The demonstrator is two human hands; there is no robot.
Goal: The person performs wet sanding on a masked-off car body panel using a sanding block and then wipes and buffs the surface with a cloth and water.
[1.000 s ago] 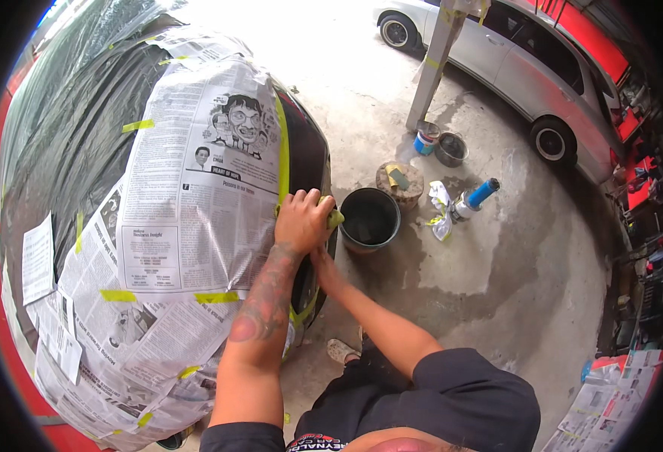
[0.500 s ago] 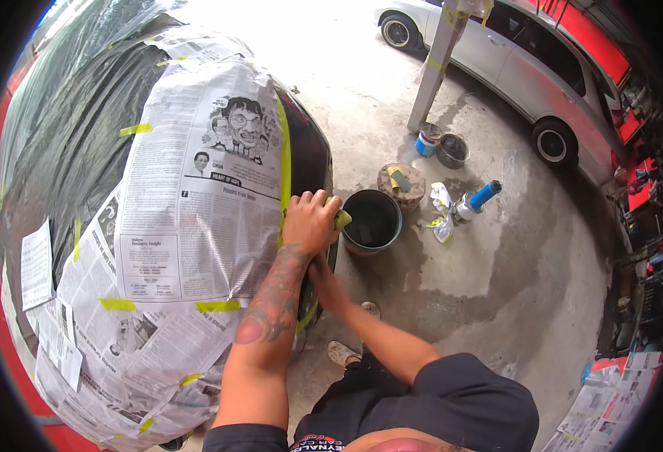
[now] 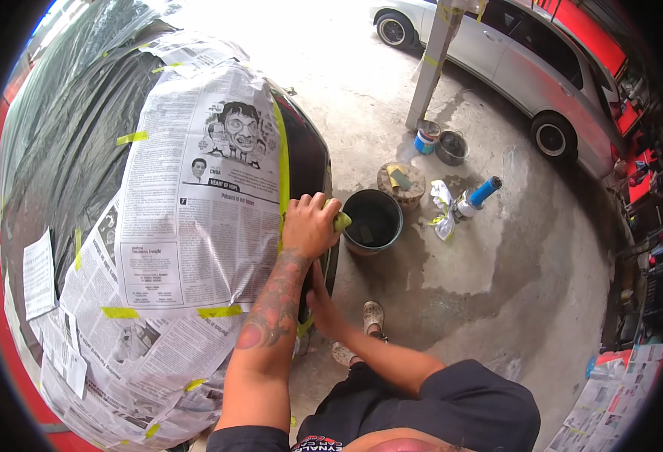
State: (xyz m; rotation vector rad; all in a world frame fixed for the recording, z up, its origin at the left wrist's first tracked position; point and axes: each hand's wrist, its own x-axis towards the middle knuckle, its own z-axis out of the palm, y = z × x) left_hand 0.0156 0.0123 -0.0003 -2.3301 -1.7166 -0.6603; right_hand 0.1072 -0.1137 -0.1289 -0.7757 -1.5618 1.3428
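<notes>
My left hand is closed around a small yellow-green block, of which only the end shows past the fingers; its exact kind is hidden. The hand presses at the edge of a dark car panel, beside a strip of yellow masking tape. Below it, my right hand lies with fingers stretched out along the side of the panel, partly behind my left forearm. Newspaper sheets, held by tape, cover the bodywork to the left of both hands.
A black bucket of water stands right of the car. Behind it, a round stool carries yellow and green pieces. Farther off are a paint can, a dark pail, a blue-topped tool, a post and a silver car.
My right hand has slid nearer to me along the panel, and its fingers lie straighter. My left hand keeps its grip in nearly the same spot. My feet have shifted slightly.
</notes>
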